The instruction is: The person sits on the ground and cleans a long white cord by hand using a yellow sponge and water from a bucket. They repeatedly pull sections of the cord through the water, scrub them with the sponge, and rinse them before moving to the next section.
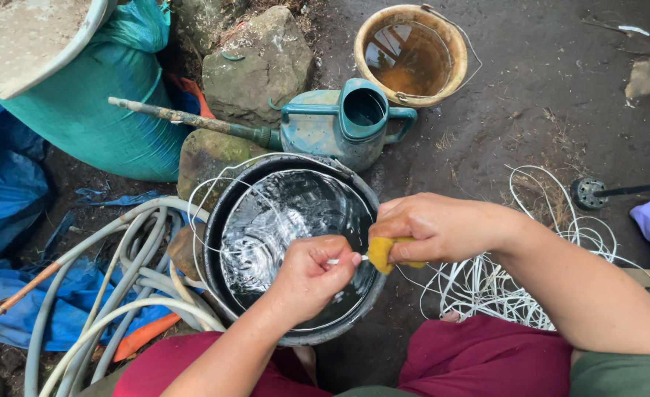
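My left hand (pixel 312 273) is closed in a pinch on a thin white wire (pixel 335 261), held over the near side of a black bucket (pixel 218 220) of clear water. My right hand (pixel 437 226) grips a yellow sponge (pixel 381 254) just to the right, over the bucket's rim. The sponge sits against the wire where it leaves my left fingers. The wire runs off to the right into a loose pile of white wire coils (pixel 523 279) on the dirt.
A green watering can (pixel 318 129) lies behind the bucket, a tan bucket (pixel 454 51) of murky water beyond it. Grey hoses (pixel 119 272) coil at left over blue tarp (pixel 9 206). A teal sack (pixel 112 103) and rocks (pixel 255 62) stand at back.
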